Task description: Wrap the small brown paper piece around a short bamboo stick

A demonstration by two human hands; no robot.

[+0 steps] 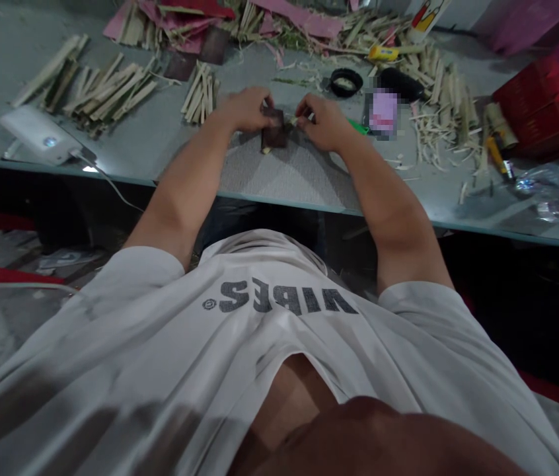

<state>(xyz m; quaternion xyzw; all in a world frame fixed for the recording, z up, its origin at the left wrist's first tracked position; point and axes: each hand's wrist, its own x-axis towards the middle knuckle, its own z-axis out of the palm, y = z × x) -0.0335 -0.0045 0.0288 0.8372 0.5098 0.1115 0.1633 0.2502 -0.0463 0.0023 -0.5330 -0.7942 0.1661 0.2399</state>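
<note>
My left hand point(246, 109) and my right hand point(323, 121) meet over a grey mat point(284, 173) on the table. Both are closed on a small dark brown folded piece point(274, 134) that stands between them. My left fingers pinch its upper left edge. My right fingers pinch its upper right edge along with a pale bamboo stick tip point(293, 121). A short pale stick end pokes out under the piece. A small bundle of bamboo sticks point(201, 92) lies just left of my left hand.
Piles of split bamboo strips point(96, 86) lie at the left and right point(445, 99). Pink paper scraps point(180, 20) sit at the back. A black ring point(345, 82), a white power bank point(41, 135) with a cable, a red crate point(552, 106) and a yellow cutter point(497, 153) are around.
</note>
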